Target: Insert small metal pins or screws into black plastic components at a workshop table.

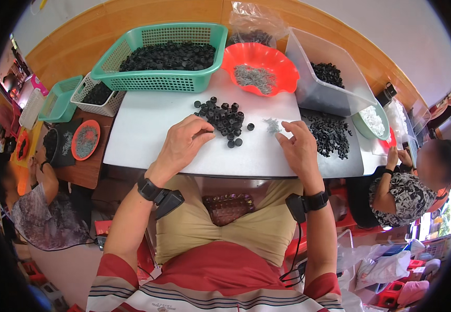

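My left hand (186, 139) is at the left edge of a heap of small black round caps (226, 119) on the white tabletop (147, 125). Its thumb and forefinger come close together in a pinch; whatever may be between them is hidden. My right hand (299, 148) is beside a small pile of thin silvery metal pins (272, 125). Its thumb and forefinger are spread apart at the pile's right side, and nothing shows between them. One loose black cap (250, 126) lies between the heap and the pins.
At the back stand a green basket (152, 83) of black parts, a red scalloped dish (282, 67) of metal pins and a clear bin (324, 96) of black pieces. Small black pieces (329, 135) cover a dark mat at right. Co-workers sit at left (43, 208) and right (397, 192).
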{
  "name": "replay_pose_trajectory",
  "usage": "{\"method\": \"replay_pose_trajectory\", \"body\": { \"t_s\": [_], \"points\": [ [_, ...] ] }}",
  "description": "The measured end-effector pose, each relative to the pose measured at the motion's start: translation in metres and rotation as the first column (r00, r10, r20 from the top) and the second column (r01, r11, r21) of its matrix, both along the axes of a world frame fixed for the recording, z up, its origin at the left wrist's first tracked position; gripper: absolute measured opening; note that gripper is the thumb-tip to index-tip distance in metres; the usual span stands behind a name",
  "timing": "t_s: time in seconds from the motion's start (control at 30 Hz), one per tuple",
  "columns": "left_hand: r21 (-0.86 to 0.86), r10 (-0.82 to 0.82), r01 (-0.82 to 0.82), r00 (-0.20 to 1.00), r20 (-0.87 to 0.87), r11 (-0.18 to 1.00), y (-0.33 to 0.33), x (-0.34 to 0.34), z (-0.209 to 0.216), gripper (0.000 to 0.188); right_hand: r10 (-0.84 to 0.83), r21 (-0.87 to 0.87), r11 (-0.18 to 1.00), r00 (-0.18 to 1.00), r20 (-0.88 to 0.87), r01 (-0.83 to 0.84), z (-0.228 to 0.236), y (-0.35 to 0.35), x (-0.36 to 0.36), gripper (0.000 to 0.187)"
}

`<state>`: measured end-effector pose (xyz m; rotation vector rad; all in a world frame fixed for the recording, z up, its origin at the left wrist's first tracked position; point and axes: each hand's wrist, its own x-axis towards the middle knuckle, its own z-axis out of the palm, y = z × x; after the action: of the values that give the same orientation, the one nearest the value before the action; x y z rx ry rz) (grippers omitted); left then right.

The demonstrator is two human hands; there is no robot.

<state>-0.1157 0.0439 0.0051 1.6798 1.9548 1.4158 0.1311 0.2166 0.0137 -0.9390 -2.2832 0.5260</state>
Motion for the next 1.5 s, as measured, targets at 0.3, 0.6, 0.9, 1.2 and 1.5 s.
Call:
{"method": "replay_pose_trajectory", "body": {
  "t_s": [0.3, 0.6, 0.9, 1.2, 1.5],
  "points": [
    [0.016, -0.025, 0.025, 0.999, 0.045, 1.0, 0.0, -0.001, 0.0, 0.014, -0.006, 0.073, 0.997, 0.976, 0.216, -0.01, 0.0, 0.009, -0.009, 0.018],
    [0.019, -0.038, 0.036, 0.995, 0.093, 0.999, -0.003, -0.002, 0.0, 0.014, 0.025, 0.084, 0.996, 0.997, 0.067, -0.03, -0.007, 0.01, -0.004, 0.009],
    [0.018, -0.089, 0.087, 0.975, 0.202, 0.996, -0.004, -0.004, -0.001, 0.014, 0.012, -0.022, 1.0, 1.0, -0.028, -0.012, -0.004, 0.01, -0.001, 0.01],
    [-0.025, -0.064, 0.08, 0.92, 0.386, 0.996, -0.005, -0.005, -0.002, 0.013, -0.072, -0.277, 0.961, 0.962, -0.263, -0.004, -0.015, 0.01, 0.009, 0.008],
    [0.063, -0.135, 0.119, 0.871, 0.473, 0.991, -0.004, -0.011, -0.009, 0.013, -0.047, -0.387, 0.914, 0.912, -0.408, -0.126, -0.019, 0.003, 0.016, 0.011]
  ]
}}
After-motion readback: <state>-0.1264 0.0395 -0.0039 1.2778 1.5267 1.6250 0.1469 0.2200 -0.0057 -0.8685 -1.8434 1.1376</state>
